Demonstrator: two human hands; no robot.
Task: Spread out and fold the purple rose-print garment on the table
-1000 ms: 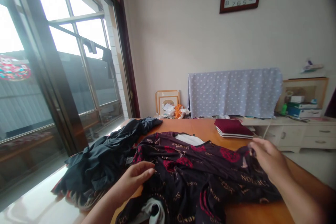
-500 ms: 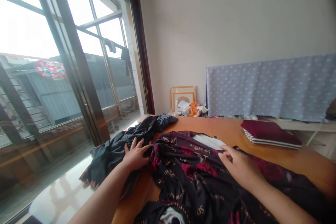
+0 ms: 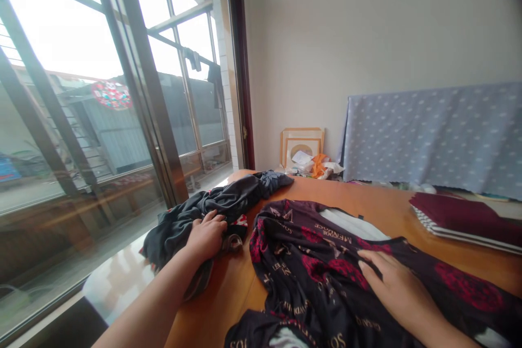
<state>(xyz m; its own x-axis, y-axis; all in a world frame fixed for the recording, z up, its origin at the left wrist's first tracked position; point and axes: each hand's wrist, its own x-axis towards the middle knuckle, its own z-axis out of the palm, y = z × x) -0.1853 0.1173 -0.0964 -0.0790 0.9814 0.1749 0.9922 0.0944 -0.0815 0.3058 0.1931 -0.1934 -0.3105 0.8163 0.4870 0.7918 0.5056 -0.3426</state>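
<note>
Pushing aside comes first: left hand [image 3: 207, 235] clenched on the crumpled dark grey garment [image 3: 212, 207] at the counter [image 3: 367, 204] edge, right hand [image 3: 393, 285] released, flat on the black rose-printed shirt [image 3: 310, 272]; smoothing probably follows.

Two bare hands show: one left hand [image 3: 207, 235] and one right hand [image 3: 397, 288]. Two lots of clothing lie on the one wooden table [image 3: 367, 209]: one black printed garment [image 3: 318, 272] with red roses and gold lettering, and one dark grey heap of clothes [image 3: 216, 206], whose separate pieces cannot be counted. Beyond them are one stack of folded maroon cloth [image 3: 465, 217], one dotted blue-grey cloth [image 3: 432, 136] hung along the wall, two picture frames [image 3: 302, 144] leaning one before the other, and one small pile of crumpled paper [image 3: 318, 166], white and orange.
</note>
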